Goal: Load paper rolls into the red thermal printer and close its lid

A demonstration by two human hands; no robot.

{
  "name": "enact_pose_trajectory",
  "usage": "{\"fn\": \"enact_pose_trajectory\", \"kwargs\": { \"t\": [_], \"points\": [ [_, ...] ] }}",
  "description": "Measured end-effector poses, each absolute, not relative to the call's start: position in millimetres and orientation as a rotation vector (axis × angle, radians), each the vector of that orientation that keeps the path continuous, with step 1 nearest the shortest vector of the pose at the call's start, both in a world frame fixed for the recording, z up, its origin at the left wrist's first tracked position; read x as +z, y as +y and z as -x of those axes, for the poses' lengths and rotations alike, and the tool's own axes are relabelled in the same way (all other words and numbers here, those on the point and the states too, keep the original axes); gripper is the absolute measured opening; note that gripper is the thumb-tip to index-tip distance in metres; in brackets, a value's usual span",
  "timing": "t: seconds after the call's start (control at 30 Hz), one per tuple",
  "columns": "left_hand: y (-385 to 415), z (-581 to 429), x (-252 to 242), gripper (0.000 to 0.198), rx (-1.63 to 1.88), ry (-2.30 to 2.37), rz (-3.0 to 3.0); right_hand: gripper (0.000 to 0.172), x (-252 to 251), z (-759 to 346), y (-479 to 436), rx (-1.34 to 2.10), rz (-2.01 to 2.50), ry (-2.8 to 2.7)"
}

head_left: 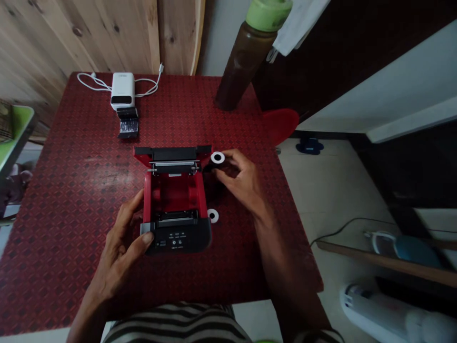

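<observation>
Red receipt printer [173, 200] stood open, black lid raised, red compartment exposed. Dark roll [217, 159] with white core was held in the right hand [235, 178], just beside the lid.

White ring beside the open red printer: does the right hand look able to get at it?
Probably yes. The right hand is close to the white ring, with nothing visibly between them, though it holds a dark roll it may need to set down first.

Single head-worn cam, just above the person's chest at the near edge of the red bench [67, 190], facing forward and down. Close view: left hand [119, 247], right hand [239, 181] and open printer [174, 200] centre frame, wood-panel wall [107, 33] at top.
</observation>
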State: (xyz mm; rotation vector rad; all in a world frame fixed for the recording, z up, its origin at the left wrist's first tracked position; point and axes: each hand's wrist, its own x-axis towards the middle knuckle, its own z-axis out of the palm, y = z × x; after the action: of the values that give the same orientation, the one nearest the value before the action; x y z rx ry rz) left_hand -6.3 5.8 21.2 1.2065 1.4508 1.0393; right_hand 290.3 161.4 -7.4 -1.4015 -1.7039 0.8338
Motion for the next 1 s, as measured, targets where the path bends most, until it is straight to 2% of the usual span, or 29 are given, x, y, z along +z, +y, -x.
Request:
{"fn": "enact_pose_trajectory", "kwargs": {
  "t": [0.27, 0.47, 0.53, 0.67, 0.83, 0.9, 1.0],
  "points": [
    [6, 6, 21, 0.07, 1.033, 1.416, -1.204, 0.027, -17, -293, 164, 0.886, 1.436, -1.837],
    [5, 5, 21, 0.071, 1.03, 1.433, -1.215, 0.04, 1, -307, 150, 0.826, 1.484, -1.796],
    [5, 5, 20, 0.07, 1.031, 1.441, -1.226, 0.035, 15, -314, 131, 0.689, 1.515, -1.753],
    [5, 5, 19, 0.071, 1.045, 1.434, -1.221, 0.011, 44, -313, 76, 0.392, 1.513, -1.905],
    [7, 4, 22, 0.074, 1.033, 1.442, -1.212, 0.043, 43, -283, 42, 0.245, 1.375, -2.346],
    [7, 4, 22, 0.073, 1.008, 1.454, -1.217, 0.043, 37, -276, 43, 0.207, 1.376, -2.433],
    [6, 5, 21, 0.073, 1.008, 1.456, -1.233, 0.032, 32, -276, 46, 0.162, 1.429, -2.488]
  ]
}}
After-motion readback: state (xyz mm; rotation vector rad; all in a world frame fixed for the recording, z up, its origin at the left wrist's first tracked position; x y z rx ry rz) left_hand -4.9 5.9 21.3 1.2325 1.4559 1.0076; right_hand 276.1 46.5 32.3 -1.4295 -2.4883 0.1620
